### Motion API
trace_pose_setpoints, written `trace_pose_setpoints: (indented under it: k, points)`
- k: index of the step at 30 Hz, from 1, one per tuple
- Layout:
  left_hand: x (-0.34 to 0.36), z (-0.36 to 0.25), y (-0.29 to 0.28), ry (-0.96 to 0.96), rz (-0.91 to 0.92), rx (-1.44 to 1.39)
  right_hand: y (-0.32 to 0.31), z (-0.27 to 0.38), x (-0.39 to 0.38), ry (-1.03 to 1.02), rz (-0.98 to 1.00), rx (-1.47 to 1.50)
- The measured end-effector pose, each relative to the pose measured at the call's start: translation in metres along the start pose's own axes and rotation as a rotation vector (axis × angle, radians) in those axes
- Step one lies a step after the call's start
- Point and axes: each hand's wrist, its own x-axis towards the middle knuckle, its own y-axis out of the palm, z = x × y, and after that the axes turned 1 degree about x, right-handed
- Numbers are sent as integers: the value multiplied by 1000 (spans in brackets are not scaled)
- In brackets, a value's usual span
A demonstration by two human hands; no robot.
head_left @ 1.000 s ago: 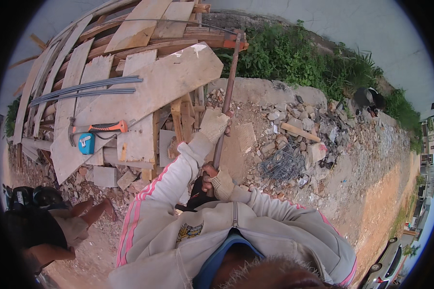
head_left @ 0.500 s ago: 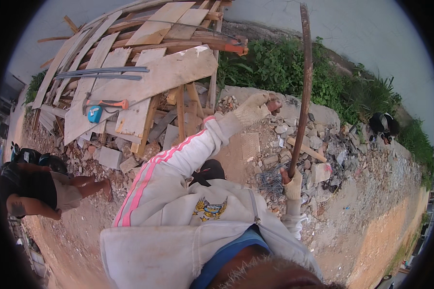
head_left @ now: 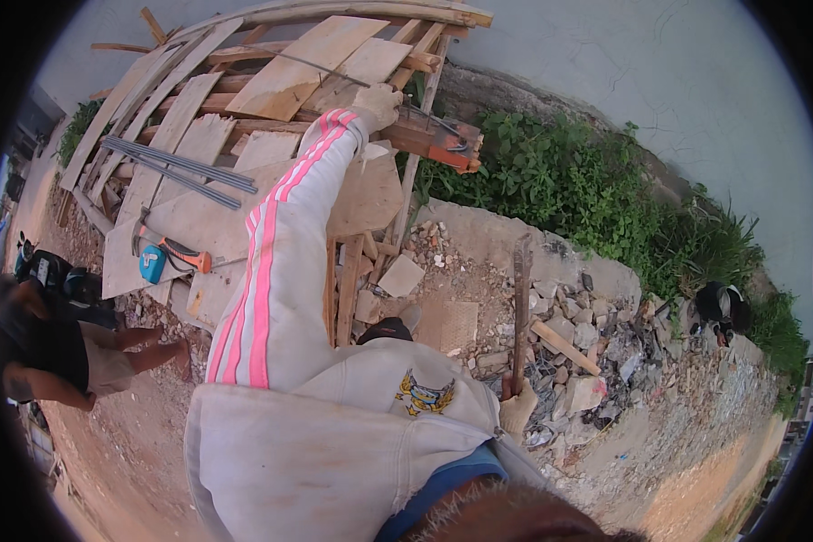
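My left hand (head_left: pixel 379 107) reaches over the wood pile, its fingers curled beside a thin dark rod (head_left: pixel 334 75) and the orange-painted end of a timber (head_left: pixel 452 152); what it grips is unclear. Below at right, my right hand (head_left: pixel 518 408) is closed on a long, upright-held rusty brown bar (head_left: pixel 520 316). On the pale boards (head_left: pixel 126 262) lie grey rods (head_left: pixel 181 164), an orange-and-black hammer (head_left: pixel 185 256) and a teal tape measure (head_left: pixel 152 264). My sleeve hides part of the boards.
Another person (head_left: pixel 36 352) in dark top stands at left beside motorbikes (head_left: pixel 63 280). Rubble (head_left: pixel 587 334) covers the ground right of the pile. Green weeds (head_left: pixel 560 172) line a pale wall (head_left: pixel 696 90), with a black bundle (head_left: pixel 721 307) near them.
My left hand has left the bar and moved up onto the pile. My right hand lifted the bar away rightward, then lowered it. The view has shifted.
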Motion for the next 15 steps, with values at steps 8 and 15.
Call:
trace_pose_setpoints:
  k: [8,15]
  points:
    - [57,34,12,393,240,109,17,86,104,13,18,113]
    - [74,38,-57,481,-578,-82,63,39,163,-126,-6,240]
